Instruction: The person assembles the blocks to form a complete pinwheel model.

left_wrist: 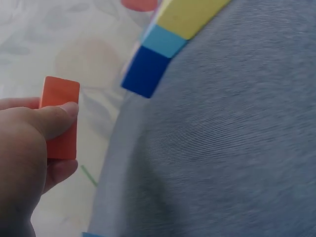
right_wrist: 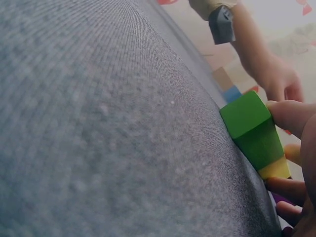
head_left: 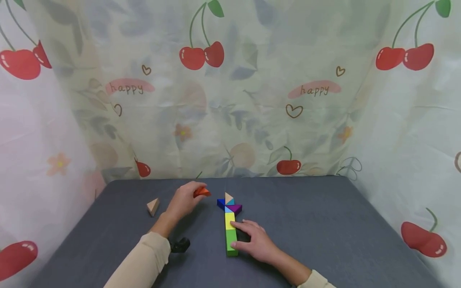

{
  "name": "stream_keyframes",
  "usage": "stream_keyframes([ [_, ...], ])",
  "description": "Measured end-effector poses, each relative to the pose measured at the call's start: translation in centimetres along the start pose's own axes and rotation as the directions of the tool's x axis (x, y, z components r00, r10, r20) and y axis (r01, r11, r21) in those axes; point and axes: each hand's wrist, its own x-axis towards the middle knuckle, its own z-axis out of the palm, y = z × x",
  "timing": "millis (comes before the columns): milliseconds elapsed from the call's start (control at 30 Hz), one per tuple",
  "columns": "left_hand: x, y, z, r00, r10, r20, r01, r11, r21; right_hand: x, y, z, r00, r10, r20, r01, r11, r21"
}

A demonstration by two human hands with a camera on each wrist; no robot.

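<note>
My left hand (head_left: pixel 184 201) pinches an orange triangular block (head_left: pixel 201 192) above the back of the table; the left wrist view shows the thumb on its face (left_wrist: pixel 60 91). My right hand (head_left: pixel 257 242) rests against a row of blocks, thumb on the green block (head_left: pixel 231 242) and index finger at the yellow block (head_left: pixel 229 217). Beyond the yellow block lie a light blue triangle (head_left: pixel 228 209), a dark blue triangle (head_left: pixel 221 203), a purple triangle (head_left: pixel 235 208) and a wooden triangle (head_left: pixel 228 197), close together. Another blue piece (head_left: pixel 231 202) touches the wooden one.
A loose wooden triangular block (head_left: pixel 153 207) lies left of my left hand. The dark grey table (head_left: pixel 317 224) ends at a printed cloth curtain (head_left: pixel 234 120) at the back and both sides. A black strap (head_left: pixel 180 245) sits at my left wrist.
</note>
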Motion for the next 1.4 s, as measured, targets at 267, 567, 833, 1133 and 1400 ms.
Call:
stream_keyframes([
  [267, -0.7, 0.3, 1.8, 0.998, 0.004, 0.067, -0.005, 1.000, 0.017, 0.1, 0.0, 0.0, 1.000, 0.016, 0.005, -0.016, 1.000, 0.007],
  [567, -1.2, 0.5, 3.0, 0.982, 0.004, 0.190, -0.015, 0.998, 0.054, 0.1, -0.1, -0.1, 0.999, 0.027, 0.021, -0.027, 1.000, 0.015],
  [833, -1.2, 1.1, 3.8, 0.980, -0.014, 0.197, 0.005, 0.999, 0.049, 0.0, -0.2, -0.1, 0.999, 0.026, 0.023, -0.026, 1.000, 0.007],
  [1133, -1.3, 1.6, 4.3, 0.980, -0.048, 0.194, 0.040, 0.998, 0.041, 0.0, -0.2, -0.1, 0.999, 0.025, 0.022, -0.025, 1.000, 0.004],
  [1400, -1.4, 1.8, 4.8, 0.980, -0.074, 0.185, 0.067, 0.997, 0.045, 0.1, -0.1, 0.0, 0.999, 0.035, 0.020, -0.035, 0.999, 0.006],
])
